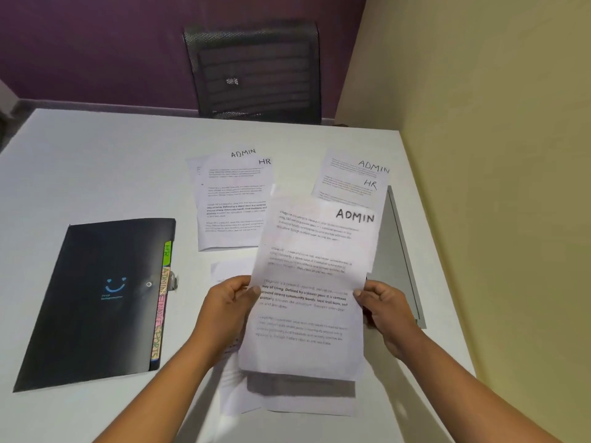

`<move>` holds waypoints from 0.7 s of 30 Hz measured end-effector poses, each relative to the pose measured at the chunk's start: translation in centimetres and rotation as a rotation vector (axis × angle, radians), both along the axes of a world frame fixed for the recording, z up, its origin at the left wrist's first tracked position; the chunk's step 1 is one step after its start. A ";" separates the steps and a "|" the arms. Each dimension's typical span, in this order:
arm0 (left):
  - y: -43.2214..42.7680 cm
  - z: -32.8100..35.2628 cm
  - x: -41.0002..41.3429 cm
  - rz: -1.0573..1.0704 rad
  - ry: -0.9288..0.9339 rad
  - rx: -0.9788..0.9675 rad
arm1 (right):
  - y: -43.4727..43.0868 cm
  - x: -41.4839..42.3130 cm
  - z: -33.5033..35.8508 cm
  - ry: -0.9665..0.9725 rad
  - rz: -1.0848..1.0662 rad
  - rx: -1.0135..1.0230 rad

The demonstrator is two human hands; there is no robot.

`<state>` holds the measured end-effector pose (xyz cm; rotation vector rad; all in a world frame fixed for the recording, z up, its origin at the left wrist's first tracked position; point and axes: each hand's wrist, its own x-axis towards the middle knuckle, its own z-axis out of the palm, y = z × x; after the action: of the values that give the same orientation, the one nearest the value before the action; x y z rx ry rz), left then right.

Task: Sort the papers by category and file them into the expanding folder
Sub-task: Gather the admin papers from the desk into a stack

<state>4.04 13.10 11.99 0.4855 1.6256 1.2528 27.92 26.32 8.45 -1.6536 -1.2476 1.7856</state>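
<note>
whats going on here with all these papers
A person is sorting papers at a white table. The left hand and right hand hold up a sheet marked ADMIN by its side edges. A middle pile and a right pile lie farther back, each showing ADMIN and HR headings. More sheets lie under the held one. The black expanding folder lies flat to the left.

An office: white desk (96,161), mesh chair (252,68), papers (235,203) labelled ADMIN, HR.

"ADMIN" and "HR" on papers (235,203)
</note>
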 end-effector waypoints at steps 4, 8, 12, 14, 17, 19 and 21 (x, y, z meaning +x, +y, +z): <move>1.6 -0.7 -1.4 0.093 0.031 -0.004 | 3.2 -1.2 -0.3 -0.058 -0.042 -0.062; 3.9 -0.4 -2.5 0.188 -0.041 0.015 | 8.7 -2.0 -2.6 -0.300 -0.195 0.075; 5.8 -0.7 -4.1 0.225 -0.022 0.018 | 13.5 -3.4 -3.9 -0.659 -0.165 0.210; 6.4 -0.8 -4.8 0.236 -0.027 0.023 | 15.1 -4.3 -4.3 -0.703 -0.113 0.142; 6.7 -1.2 -5.6 0.254 -0.035 0.028 | 16.4 -5.1 -5.3 -0.765 -0.051 0.091; 6.7 -1.7 -6.1 0.259 -0.018 0.018 | 17.5 -5.1 -6.6 -0.806 -0.028 0.095; 6.6 -2.3 -6.5 0.268 -0.011 -0.001 | 18.0 -5.6 -6.8 -0.782 -0.051 0.091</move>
<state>-2.46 19.70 9.66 0.2644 1.7229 1.4481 22.33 44.36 1.69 -2.4009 -1.5248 1.0293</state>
